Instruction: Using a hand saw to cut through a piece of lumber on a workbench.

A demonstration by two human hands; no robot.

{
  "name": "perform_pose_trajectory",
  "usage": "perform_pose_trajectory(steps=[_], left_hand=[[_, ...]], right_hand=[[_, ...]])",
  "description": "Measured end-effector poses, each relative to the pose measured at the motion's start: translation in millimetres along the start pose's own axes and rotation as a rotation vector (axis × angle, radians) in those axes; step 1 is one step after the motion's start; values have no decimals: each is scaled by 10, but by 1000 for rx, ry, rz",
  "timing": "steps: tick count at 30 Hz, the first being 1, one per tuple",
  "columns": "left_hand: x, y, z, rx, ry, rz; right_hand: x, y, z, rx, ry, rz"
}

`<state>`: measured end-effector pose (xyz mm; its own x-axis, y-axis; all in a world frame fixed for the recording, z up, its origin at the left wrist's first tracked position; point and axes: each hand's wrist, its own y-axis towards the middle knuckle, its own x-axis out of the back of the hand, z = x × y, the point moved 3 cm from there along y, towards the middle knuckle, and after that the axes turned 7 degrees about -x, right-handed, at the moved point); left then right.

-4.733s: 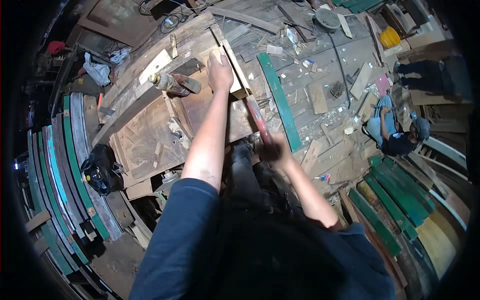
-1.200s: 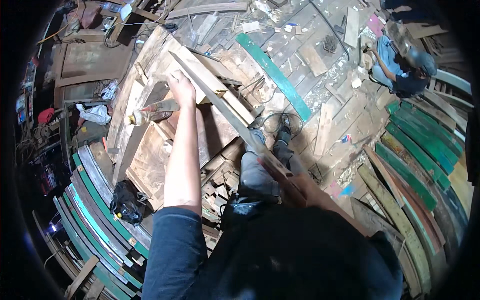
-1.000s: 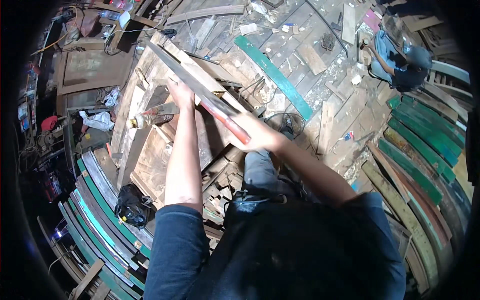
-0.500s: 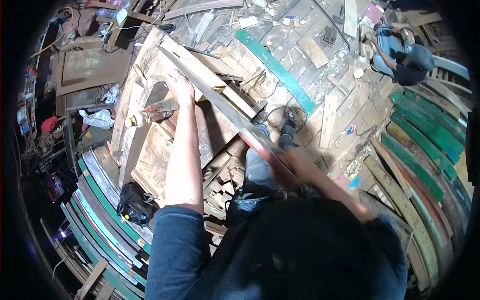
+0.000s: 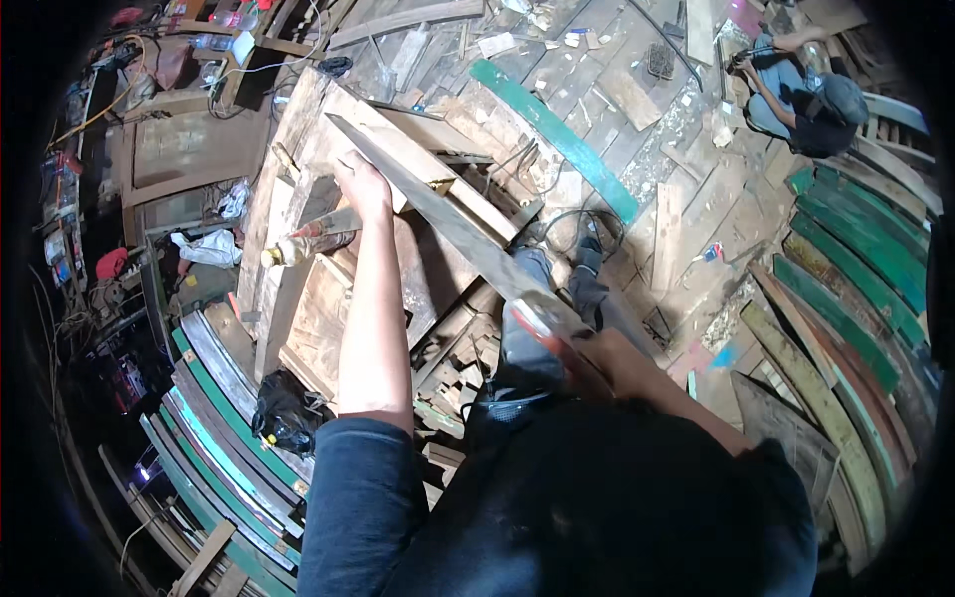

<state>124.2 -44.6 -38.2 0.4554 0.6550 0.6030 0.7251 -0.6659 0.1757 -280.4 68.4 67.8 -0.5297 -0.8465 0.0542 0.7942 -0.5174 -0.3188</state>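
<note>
My right hand (image 5: 609, 363) is closed round the red handle of a handsaw (image 5: 438, 207), close to my body. The long grey blade slants away to the far left, across a workbench (image 5: 261, 214) of pale timber. My left hand (image 5: 366, 189) is closed on a piece of wood just left of the blade, its fingertips partly hidden. Where the teeth meet the wood is too small to make out. Beside my left wrist lie a bottle with a yellowish cap (image 5: 288, 251) and a red-marked object (image 5: 326, 223).
A curved green board (image 5: 552, 139) lies on the littered plank floor. Stacked green and brown boards (image 5: 846, 269) stand right, more curved boards (image 5: 224, 418) left. A black plastic bag (image 5: 286, 411) sits by the bench. Another person (image 5: 806, 104) crouches at the far right.
The saw and my right hand have come back slightly toward my body. My left hand keeps its place on the wood. The whole view has shifted a little.
</note>
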Motion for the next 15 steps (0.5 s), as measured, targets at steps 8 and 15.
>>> perform_pose_trajectory(steps=[8, 15], left_hand=[[-109, 41, 245, -37, -142, 71], [-107, -120, -174, 178, -585, 159]], right_hand=[[-43, 978, -233, 264, -135, -10], [-138, 1255, -71, 154, -9, -23]])
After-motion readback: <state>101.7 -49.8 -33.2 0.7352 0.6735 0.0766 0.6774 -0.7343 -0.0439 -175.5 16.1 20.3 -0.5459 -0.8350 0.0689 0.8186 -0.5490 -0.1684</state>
